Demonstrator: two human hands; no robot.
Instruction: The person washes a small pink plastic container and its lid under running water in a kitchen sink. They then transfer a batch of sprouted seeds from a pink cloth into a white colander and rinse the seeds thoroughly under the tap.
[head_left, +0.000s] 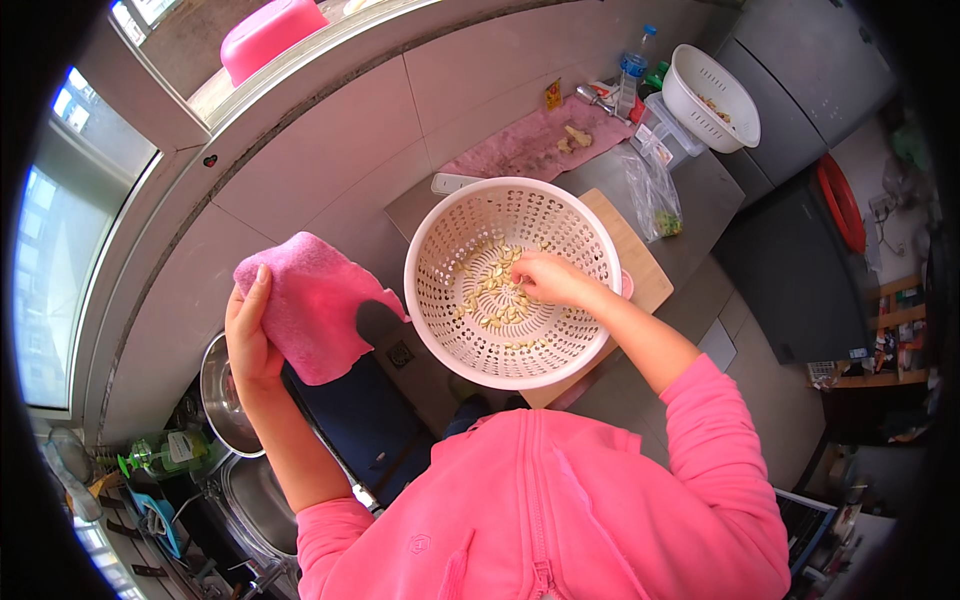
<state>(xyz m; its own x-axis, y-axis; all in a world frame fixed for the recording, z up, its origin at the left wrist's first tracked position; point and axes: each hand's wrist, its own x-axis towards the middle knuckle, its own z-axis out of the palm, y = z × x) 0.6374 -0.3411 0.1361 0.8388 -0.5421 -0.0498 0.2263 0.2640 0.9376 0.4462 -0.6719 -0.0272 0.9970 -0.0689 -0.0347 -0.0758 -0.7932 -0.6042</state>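
A pink cloth (319, 300) hangs from my left hand (251, 322), its upper corner gripped under the thumb. My right hand (551, 277) reaches into a pale pink plastic colander (581, 217) with a perforated wall. Its fingers are curled down among pumpkin seeds (491, 289); whether they pinch any is hidden. Most seeds lie spread over the middle of the colander's bottom, with several nearer its lower wall. Beneath the colander, a wooden cutting board (641, 262) shows at the right.
On the metal counter (709, 187) lie a stained pink cloth (517, 142) and a plastic bag (652, 187). A white basket (712, 97), a clear tub (671, 131) and a water bottle (632, 71) stand behind. To the left are a metal basin (225, 397) and a sink (262, 499).
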